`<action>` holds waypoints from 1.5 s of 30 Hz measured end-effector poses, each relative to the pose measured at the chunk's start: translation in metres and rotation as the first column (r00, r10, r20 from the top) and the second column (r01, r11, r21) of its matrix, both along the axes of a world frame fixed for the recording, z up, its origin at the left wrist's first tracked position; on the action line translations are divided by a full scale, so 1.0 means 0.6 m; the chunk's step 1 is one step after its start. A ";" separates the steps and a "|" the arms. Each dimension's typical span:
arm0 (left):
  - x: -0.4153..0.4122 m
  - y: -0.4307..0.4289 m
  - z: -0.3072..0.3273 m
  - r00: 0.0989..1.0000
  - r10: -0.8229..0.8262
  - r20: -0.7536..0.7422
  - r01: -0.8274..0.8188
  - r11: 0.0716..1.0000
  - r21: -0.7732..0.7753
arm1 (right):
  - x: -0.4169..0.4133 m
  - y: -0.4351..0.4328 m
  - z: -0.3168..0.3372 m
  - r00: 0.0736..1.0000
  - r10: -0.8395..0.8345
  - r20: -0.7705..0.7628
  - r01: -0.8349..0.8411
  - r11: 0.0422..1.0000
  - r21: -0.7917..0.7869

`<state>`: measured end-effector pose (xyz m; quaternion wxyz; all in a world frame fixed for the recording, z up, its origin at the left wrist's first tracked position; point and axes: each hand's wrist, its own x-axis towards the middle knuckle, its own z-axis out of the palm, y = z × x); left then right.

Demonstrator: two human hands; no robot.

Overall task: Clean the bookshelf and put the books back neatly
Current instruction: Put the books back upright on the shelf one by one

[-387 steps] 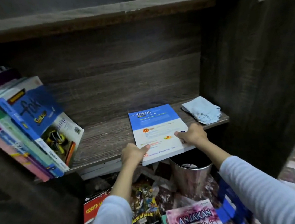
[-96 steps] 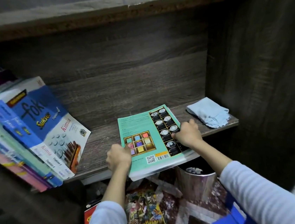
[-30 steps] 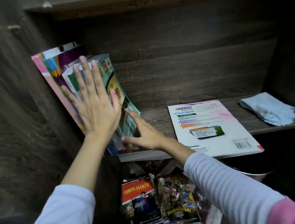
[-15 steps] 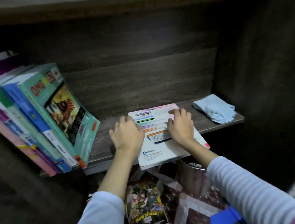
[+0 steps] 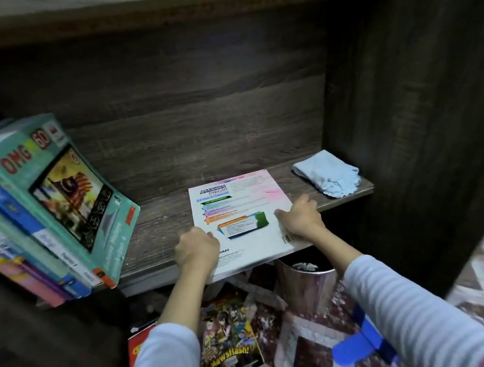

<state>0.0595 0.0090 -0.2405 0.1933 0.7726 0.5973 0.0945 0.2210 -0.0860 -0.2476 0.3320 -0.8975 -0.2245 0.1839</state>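
A white and pink workbook [image 5: 241, 204] lies flat on the dark wooden shelf [image 5: 160, 222], its near end sticking out over the shelf's front edge. My left hand [image 5: 195, 249] grips its near left corner. My right hand [image 5: 299, 219] grips its right edge. At the shelf's left end, several books [image 5: 42, 212] lean to the left, the front one teal with "OMG" on its cover. A folded light blue cloth [image 5: 326, 178] sits at the shelf's right end.
Below the shelf, a comic magazine [image 5: 230, 347] and a red-covered book [image 5: 140, 344] lie on the patterned floor [image 5: 308, 353]. A shiny metal bin [image 5: 306, 284] stands under the shelf edge. A dark side panel [image 5: 423, 117] closes the shelf on the right.
Both hands have slid back from the middle of the workbook to its near corner and right edge, and now grip it. Earlier, other books went onto the leaning stack.
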 end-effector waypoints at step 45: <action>-0.225 0.057 0.305 0.807 -0.426 0.410 0.040 0.731 0.681 | -0.376 0.148 0.065 0.718 0.424 0.552 -0.682 0.585 0.439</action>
